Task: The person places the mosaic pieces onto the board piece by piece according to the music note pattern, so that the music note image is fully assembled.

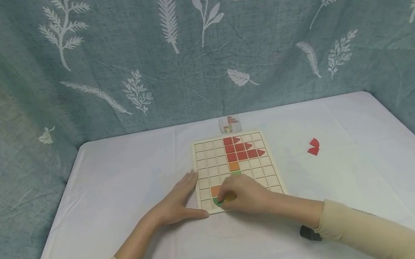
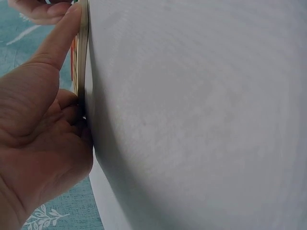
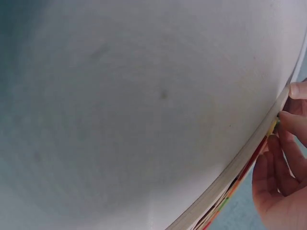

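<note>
A pale wooden grid board (image 1: 254,172) lies on the table. Red squares and pointed red tiles (image 1: 242,155) fill cells near its top, with an orange square (image 1: 234,166) and a green tile (image 1: 235,173) below them. My left hand (image 1: 174,202) rests along the board's left side, fingers extended and thumb at the lower left corner. Over the lower rows, my right hand (image 1: 245,193) pinches a small green piece (image 1: 216,202) with a curved edge at a bottom-row cell. Beside it are an orange tile (image 1: 216,190) and a yellow piece (image 1: 229,196), partly hidden by the fingers.
Beyond the board's top edge lies a small pattern card (image 1: 229,124). Two red rounded wedge pieces (image 1: 313,147) sit on the white tablecloth (image 1: 351,187) to the right. A patterned blue-green curtain (image 1: 132,31) hangs behind the table.
</note>
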The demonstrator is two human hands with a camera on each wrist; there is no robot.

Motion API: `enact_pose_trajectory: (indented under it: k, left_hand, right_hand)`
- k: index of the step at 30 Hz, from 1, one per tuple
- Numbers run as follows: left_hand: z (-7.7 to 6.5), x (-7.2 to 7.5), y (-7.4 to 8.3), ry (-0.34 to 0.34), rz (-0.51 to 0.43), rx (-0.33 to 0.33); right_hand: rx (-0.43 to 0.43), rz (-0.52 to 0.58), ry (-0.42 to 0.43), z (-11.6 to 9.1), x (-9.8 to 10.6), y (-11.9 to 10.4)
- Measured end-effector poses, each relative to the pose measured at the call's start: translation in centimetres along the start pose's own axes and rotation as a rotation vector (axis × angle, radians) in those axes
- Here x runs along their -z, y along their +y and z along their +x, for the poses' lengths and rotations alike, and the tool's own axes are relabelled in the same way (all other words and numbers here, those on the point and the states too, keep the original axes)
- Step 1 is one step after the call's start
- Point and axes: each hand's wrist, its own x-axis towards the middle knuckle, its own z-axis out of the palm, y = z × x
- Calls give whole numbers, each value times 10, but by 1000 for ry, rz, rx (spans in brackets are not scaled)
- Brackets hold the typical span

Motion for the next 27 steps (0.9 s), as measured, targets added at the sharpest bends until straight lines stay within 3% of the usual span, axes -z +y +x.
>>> enact_pose_trajectory:
  k: [4, 10, 15, 19, 27]
  left_hand:
    - [0, 1, 0, -3, -1, -7]
    - [0, 1, 3, -8, 0, 14]
    - [1, 1, 2, 1, 8, 43]
    - [1, 0, 1, 3, 8, 45]
    - [1, 1, 1, 5, 5, 52]
  right_hand:
    - [-49, 78, 3, -2, 3, 2]
    - [-303, 357, 18, -13, 16, 9]
    - [-450, 496, 84, -31, 31, 21]
    - [-508, 517, 141, -49, 46, 34]
    - [-614, 442, 288, -89, 84, 76]
